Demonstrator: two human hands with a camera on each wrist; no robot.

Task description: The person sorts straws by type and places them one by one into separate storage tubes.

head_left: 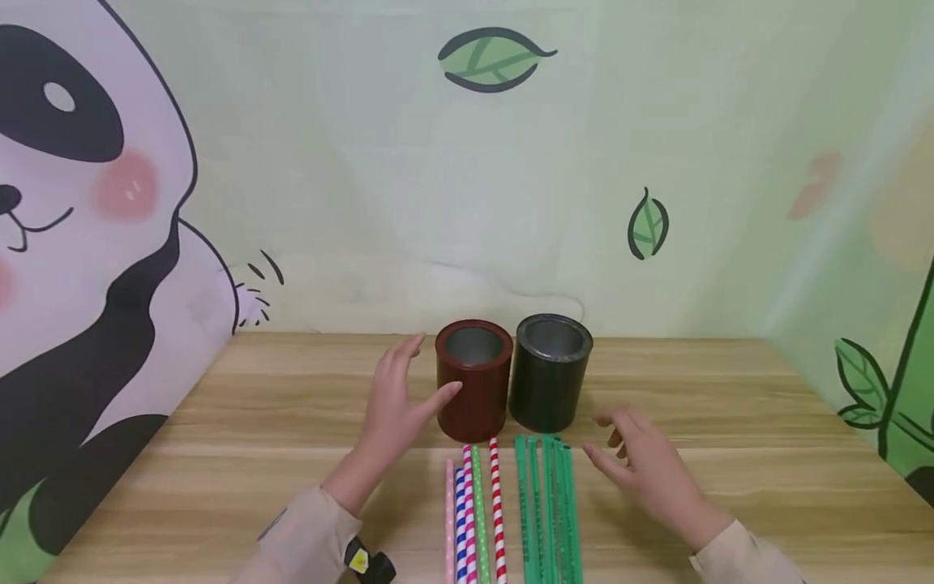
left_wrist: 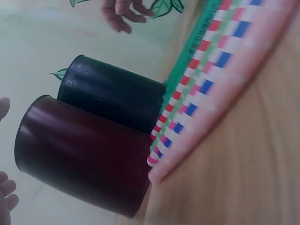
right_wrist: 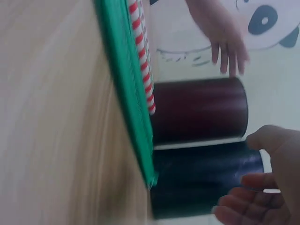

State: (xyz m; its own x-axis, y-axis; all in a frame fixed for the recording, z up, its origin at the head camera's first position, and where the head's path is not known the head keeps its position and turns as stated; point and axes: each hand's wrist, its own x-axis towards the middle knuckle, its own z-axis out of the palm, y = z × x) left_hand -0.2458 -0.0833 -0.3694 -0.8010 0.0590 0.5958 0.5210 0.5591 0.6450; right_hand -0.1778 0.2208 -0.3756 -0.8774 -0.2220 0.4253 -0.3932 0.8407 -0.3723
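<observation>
My left hand (head_left: pixel 397 401) is spread at the left side of a dark red cylindrical container (head_left: pixel 473 397), its thumb overlapping the container's front in the head view. Beside that container stands a black one (head_left: pixel 549 389), upright and hollow like its neighbour. Right of the black container, my right hand (head_left: pixel 649 466) hovers with loosely bent fingers and holds nothing. Between the hands lie patterned paper straws (head_left: pixel 499 511) in pink, blue, green and red. Several green wrapped straws (head_left: pixel 549 511) lie together just right of them, nearest my right hand.
The wooden table (head_left: pixel 292 405) reaches back to a pale green wall cloth (head_left: pixel 350 203) printed with leaves. A large panda print (head_left: pixel 87 284) covers the left side. A black strap with a yellow mark (head_left: pixel 359 560) is on my left wrist.
</observation>
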